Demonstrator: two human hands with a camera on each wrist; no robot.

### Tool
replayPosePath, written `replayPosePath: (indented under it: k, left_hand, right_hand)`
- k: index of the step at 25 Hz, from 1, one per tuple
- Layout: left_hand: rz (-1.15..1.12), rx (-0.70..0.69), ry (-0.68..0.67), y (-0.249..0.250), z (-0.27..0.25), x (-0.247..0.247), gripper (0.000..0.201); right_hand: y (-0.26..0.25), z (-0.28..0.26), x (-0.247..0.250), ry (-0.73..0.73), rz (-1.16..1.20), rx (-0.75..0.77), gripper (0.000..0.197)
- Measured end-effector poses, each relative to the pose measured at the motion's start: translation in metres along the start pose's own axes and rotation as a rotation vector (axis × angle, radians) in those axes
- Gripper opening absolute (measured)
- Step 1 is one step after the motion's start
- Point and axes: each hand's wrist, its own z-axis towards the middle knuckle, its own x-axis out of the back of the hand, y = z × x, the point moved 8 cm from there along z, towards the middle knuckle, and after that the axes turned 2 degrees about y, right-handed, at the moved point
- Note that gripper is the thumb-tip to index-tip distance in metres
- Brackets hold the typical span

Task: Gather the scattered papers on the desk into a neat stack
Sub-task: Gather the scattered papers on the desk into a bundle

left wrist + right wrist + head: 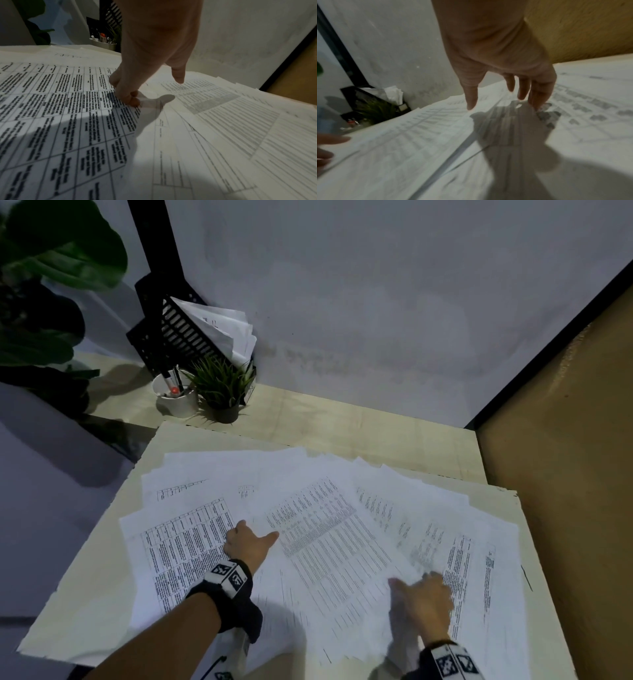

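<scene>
My right hand (426, 597) rests loose-fingered on the printed papers (329, 529) fanned overlapping across the desk (85, 604). My left hand (248, 542) curls its fingers (132, 99) onto a table-printed sheet, perhaps pinching its edge; the thumb sticks out. Farther back stand a white cup (178, 400) holding pens, a small potted plant (222, 392), and a black file rack (178, 333) with loose sheets.

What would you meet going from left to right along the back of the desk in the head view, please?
Large leafy plant → white pen cup → small potted plant.
</scene>
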Motion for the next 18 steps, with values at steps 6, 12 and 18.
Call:
replayPosePath:
  k: [6,12,18]
  left_hand:
    - [-0.013,0.062,-0.004,0.008,-0.009,-0.017,0.101]
    - [0.033,0.035,-0.05,0.001,0.0,-0.014,0.078]
    - [0.051,0.0,-0.176,0.0,0.0,-0.022,0.056]
  right_hand:
    - [-0.016,0.019,0.008,0.104,0.202,-0.087,0.109]
    - [-0.043,0.011,-0.021,0.114,0.176,0.102,0.066]
    - [-0.074,0.011,-0.018,-0.066,0.235,0.251,0.055]
